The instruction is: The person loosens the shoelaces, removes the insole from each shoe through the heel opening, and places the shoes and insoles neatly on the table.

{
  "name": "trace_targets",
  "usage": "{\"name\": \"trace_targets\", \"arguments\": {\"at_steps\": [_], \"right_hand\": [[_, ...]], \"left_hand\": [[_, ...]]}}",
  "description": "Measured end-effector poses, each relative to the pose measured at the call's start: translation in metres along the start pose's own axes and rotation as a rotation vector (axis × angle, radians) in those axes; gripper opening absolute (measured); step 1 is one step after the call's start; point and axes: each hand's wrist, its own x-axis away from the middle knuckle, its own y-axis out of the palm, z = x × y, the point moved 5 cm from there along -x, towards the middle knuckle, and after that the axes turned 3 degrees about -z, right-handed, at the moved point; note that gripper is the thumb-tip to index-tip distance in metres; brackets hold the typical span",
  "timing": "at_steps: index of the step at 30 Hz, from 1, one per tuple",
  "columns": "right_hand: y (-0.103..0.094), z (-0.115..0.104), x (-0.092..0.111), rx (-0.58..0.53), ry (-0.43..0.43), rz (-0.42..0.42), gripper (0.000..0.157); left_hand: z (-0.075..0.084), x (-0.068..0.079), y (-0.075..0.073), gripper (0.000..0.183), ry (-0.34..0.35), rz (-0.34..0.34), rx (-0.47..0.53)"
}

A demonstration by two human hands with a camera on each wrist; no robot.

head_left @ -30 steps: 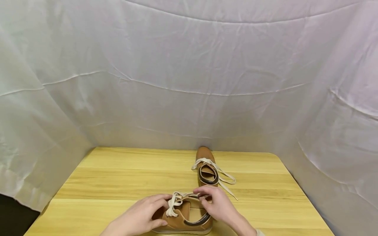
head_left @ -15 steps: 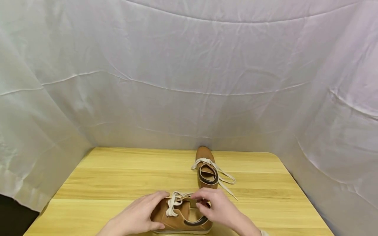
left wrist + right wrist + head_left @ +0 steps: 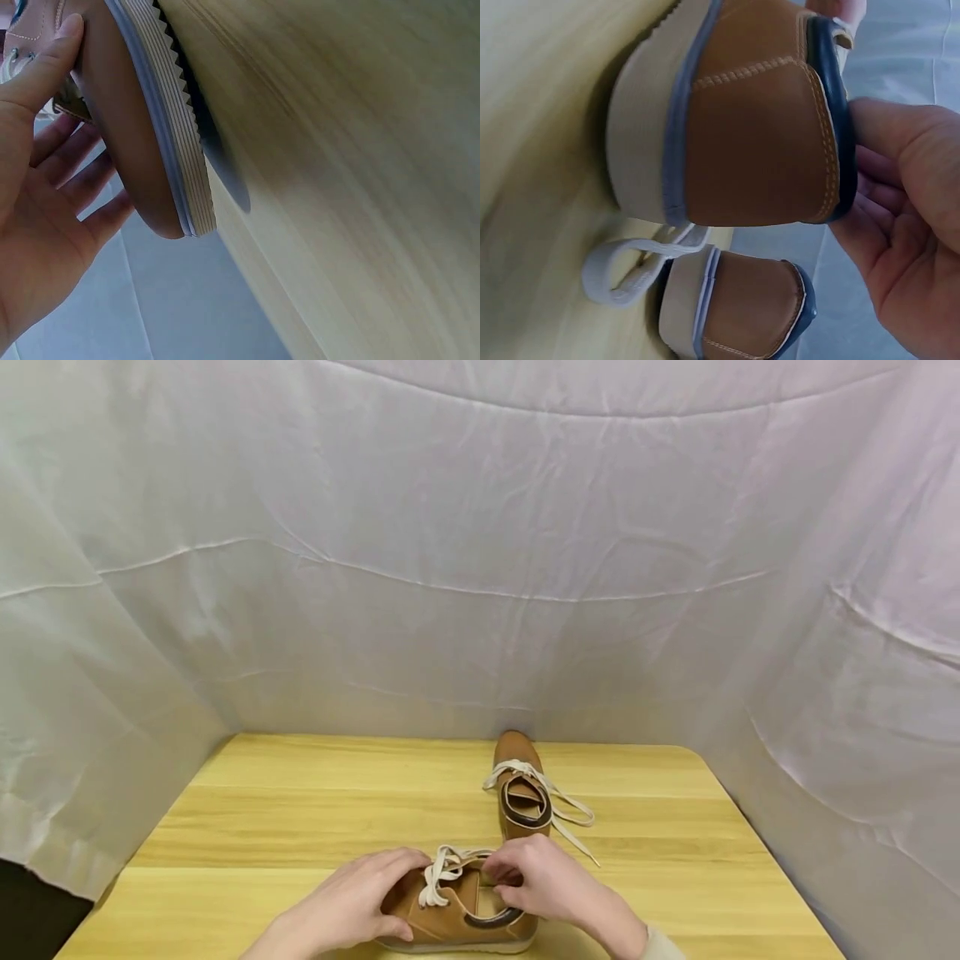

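A brown lace-up shoe (image 3: 442, 922) stands sole-down near the front of the table, toe to the left. My left hand (image 3: 341, 902) holds its toe end, thumb on the near side and fingers on the far side. In the left wrist view, that thumb lies along the brown upper (image 3: 127, 135). My right hand (image 3: 551, 881) has its fingers curled at the collar, tips inside the opening. The right wrist view shows the thumb at the dark collar (image 3: 832, 112) behind the heel; the other fingertips are partly hidden. Cream laces (image 3: 435, 887) cross the front.
Behind it, a matching shoe (image 3: 516, 747) points away from me, its loose lace (image 3: 573, 843) trailing right on the wooden table (image 3: 300, 810). Pale cloth (image 3: 487, 635) hangs around the back and sides of the table.
My right hand's fingers have moved from the far collar edge down into the shoe's opening. The left hand has slid slightly left along the toe. The shoe has barely moved.
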Motion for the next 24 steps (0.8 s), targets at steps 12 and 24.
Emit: {"name": "trace_targets", "arguments": {"at_steps": [12, 24], "right_hand": [[0.001, 0.008, -0.019, -0.008, 0.104, -0.132, 0.017], [0.007, 0.01, -0.022, 0.062, 0.174, -0.18, 0.015]], "left_hand": [[-0.002, -0.002, -0.003, 0.083, 0.016, 0.025, -0.043], [0.002, 0.001, 0.003, 0.08, 0.066, 0.041, -0.102]]}}
